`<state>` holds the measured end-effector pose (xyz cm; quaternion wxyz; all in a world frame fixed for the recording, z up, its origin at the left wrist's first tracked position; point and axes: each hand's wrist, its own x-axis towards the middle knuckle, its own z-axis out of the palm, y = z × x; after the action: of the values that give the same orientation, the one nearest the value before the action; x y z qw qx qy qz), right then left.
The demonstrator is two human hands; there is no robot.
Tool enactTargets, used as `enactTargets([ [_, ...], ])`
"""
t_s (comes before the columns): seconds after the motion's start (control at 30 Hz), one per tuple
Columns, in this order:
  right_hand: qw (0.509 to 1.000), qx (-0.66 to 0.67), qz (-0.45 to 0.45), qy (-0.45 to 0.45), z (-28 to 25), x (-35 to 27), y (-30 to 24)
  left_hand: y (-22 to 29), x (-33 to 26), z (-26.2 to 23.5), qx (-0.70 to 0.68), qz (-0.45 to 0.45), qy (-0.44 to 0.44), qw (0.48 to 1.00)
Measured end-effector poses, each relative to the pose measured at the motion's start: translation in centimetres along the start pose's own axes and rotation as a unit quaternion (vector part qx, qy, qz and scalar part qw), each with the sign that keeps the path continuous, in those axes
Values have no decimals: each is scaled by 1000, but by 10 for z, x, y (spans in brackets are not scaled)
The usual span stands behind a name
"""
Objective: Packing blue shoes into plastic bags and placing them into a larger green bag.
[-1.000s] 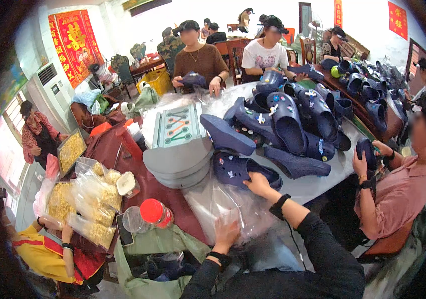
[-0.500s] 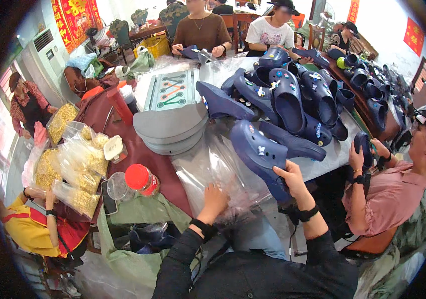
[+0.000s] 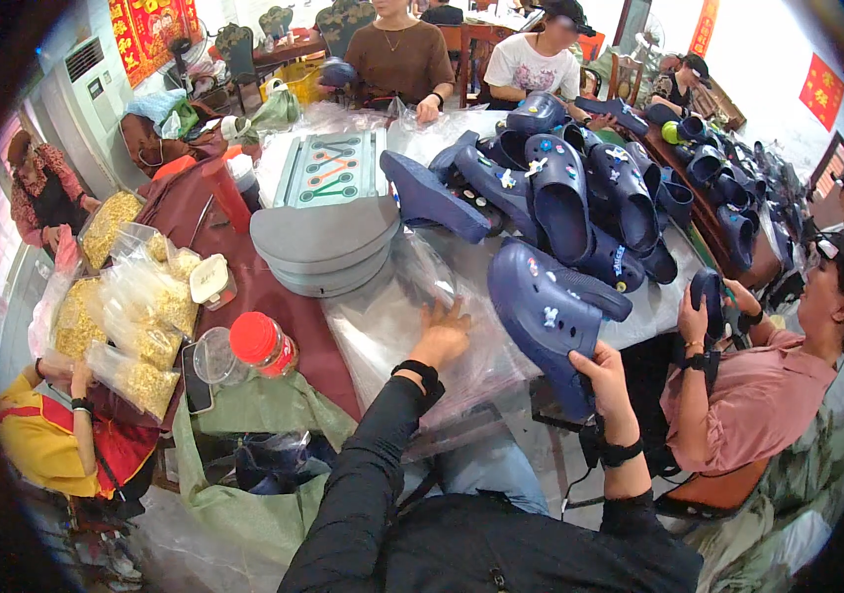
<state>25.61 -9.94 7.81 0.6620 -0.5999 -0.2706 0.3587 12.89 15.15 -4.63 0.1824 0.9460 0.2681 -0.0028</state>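
My right hand grips a navy clog by its heel end, with the toe pointing away and small charms on its upper. Flat on a layer of clear plastic bags, my left hand spreads its fingers and holds nothing I can see. Just beyond it are stacked grey curved pads. A heap of navy clogs with charms lies past the clog in my hand, and another clog leans at the heap's left side.
To the left are a red-lidded jar, a white-lidded tub, a phone and bags of small yellow pieces. A green sack hangs open near me. A co-worker in pink sits close on my right.
My left hand has slid forward over the plastic and its fingers have spread. The clog in my right hand has shifted slightly right. Across the table, a co-worker has moved a clog to the left.
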Motion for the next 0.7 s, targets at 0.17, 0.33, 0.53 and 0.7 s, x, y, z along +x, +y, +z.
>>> enactTargets([
  [0.17,998,-37,18,-48,21,-7,19,-3,2,27,-64,77,63,993],
  [0.33,990,-138,-22,10,22,13,57,19,-25,34,37,106,92,989],
  [0.53,858,-494,-115,86,50,54,75,24,-66,34,35,84,92,992],
  [0.7,820,-559,-86,88,58,52,89,26,-118,30,41,69,13,997],
])
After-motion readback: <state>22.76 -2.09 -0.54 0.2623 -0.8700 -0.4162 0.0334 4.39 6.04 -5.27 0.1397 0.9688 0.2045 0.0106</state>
